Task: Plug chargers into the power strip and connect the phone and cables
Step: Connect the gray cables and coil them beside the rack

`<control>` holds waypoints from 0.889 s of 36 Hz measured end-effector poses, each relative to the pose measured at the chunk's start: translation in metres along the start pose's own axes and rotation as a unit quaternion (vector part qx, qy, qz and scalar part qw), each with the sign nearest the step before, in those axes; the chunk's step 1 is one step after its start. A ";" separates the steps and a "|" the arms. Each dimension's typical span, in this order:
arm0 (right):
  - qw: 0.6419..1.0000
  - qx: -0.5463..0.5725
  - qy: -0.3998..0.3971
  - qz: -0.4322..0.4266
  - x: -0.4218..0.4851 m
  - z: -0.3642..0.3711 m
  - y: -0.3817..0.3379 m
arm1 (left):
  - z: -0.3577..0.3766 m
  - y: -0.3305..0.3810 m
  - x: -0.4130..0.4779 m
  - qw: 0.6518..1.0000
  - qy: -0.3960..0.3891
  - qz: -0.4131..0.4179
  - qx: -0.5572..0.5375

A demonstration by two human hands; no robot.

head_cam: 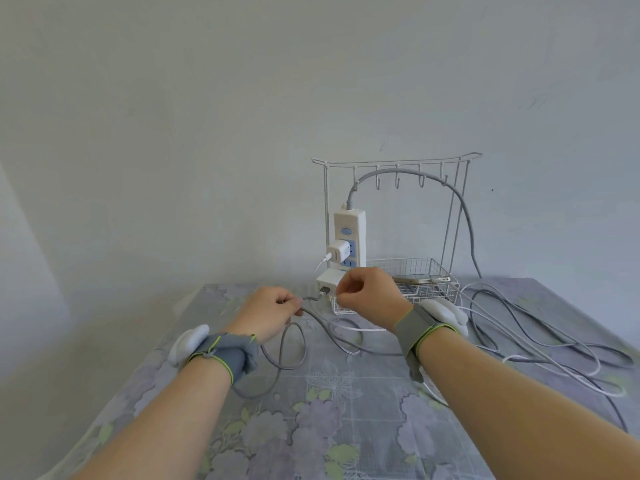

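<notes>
Pale wall behind; table under floral cloth. Wire rack at far edge, power strip hanging upright on it, upper charger plugged in. Lower charger at strip's bottom end, just left of right hand. Phone lies in wire basket behind right wrist. Table's left edge well apart from left hand; loose cables crowd right side. Right hand curled, gripping lower charger's side. Left hand pinches grey cable near its plug, plug at charger's front.
</notes>
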State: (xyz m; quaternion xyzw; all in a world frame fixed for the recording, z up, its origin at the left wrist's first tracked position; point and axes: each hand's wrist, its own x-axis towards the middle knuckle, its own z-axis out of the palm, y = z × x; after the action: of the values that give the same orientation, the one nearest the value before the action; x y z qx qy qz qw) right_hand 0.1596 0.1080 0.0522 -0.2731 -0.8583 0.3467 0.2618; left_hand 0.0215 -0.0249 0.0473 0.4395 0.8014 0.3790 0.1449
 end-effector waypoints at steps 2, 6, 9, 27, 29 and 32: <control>0.995 0.063 -0.074 0.020 0.000 0.000 -0.008 | 0.001 0.002 0.002 0.997 -0.025 -0.044 -0.052; 0.964 0.030 -0.254 0.067 -0.005 0.009 -0.010 | 0.004 0.004 0.005 0.985 -0.021 -0.096 -0.140; 0.940 -0.068 -0.323 0.086 -0.010 0.000 -0.001 | 0.000 -0.002 0.007 0.988 0.020 -0.101 -0.116; 0.992 0.043 -0.117 0.012 0.000 -0.090 -0.030 | 0.024 0.085 -0.012 0.965 0.119 0.183 0.143; 0.992 0.038 -0.124 0.011 -0.001 -0.093 -0.034 | 0.021 0.091 -0.010 0.976 0.107 0.172 0.081; 0.992 0.003 -0.122 0.019 -0.003 -0.100 -0.032 | 0.006 0.085 -0.007 0.980 0.108 0.168 0.022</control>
State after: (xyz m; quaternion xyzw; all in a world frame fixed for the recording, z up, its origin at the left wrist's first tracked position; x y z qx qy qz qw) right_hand 0.2158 0.1316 0.1376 -0.2445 -0.8776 0.3843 0.1496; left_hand 0.0798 0.0005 0.1051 0.5277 0.7350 0.4255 -0.0175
